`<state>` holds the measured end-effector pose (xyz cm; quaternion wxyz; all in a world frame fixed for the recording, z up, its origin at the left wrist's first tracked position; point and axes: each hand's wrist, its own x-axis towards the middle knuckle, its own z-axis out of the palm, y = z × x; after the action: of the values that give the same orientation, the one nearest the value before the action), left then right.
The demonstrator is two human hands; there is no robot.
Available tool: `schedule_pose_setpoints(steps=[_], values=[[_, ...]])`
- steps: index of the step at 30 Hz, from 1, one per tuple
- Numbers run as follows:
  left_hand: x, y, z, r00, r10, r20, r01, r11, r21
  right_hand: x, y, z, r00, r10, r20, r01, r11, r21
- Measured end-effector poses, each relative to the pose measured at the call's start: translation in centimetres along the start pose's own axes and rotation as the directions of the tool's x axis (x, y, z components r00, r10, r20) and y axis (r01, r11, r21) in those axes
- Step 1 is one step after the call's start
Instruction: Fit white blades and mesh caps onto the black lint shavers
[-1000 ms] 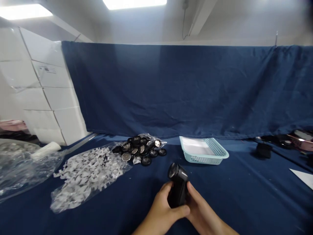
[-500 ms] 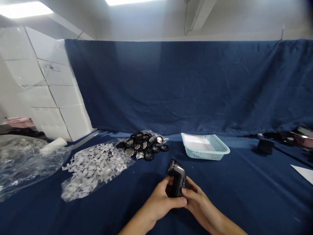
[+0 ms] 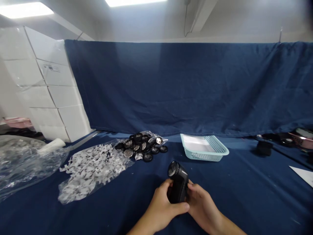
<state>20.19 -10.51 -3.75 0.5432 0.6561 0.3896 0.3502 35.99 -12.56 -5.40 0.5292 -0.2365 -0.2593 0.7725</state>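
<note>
Held a black angled handheld device between both hands, above the blue tablecloth. Clasped its lower body with the left hand, the thumb across the front. Touched its right side with the right hand, the fingers half curled. Could not tell the exact grip behind the device, nor any contact of one hand with the other. Had the round head of the device at the top, above the fingers, leaning to the left.

Saw beyond the left hand, somewhat to its left, a heap of round black parts, several with shiny silver faces. Saw farther to the left of this hand many small white pieces on clear plastic, then more clear plastic with a white roll upon it. Saw beyond the right hand, well apart, a light blue basket with white paper inside. Noticed far to the right of this hand a blurred dark object and a white sheet. Noticed beyond everything a blue curtain, with stacked white boxes beyond the left hand.
</note>
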Motion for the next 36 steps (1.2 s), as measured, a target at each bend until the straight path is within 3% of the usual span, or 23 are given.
schedule_pose_setpoints(steps=[17, 26, 36], values=[[0.1, -0.1, 0.3, 0.999, 0.039, -0.009, -0.038, 0.996, 0.077, 0.1, -0.4, -0.5, 0.999, 0.042, -0.007, -0.042, 0.999, 0.028], [0.0, 1.0, 0.2, 0.998, 0.043, 0.039, -0.044, 0.998, 0.036, 0.0, -0.3, -0.7, 0.999, 0.030, 0.021, -0.032, 0.997, 0.075], [-0.2, 1.3, 0.4, 0.998, 0.058, 0.019, -0.060, 0.995, 0.084, 0.0, -0.3, -0.8, 0.999, 0.030, 0.013, -0.031, 0.997, 0.071]])
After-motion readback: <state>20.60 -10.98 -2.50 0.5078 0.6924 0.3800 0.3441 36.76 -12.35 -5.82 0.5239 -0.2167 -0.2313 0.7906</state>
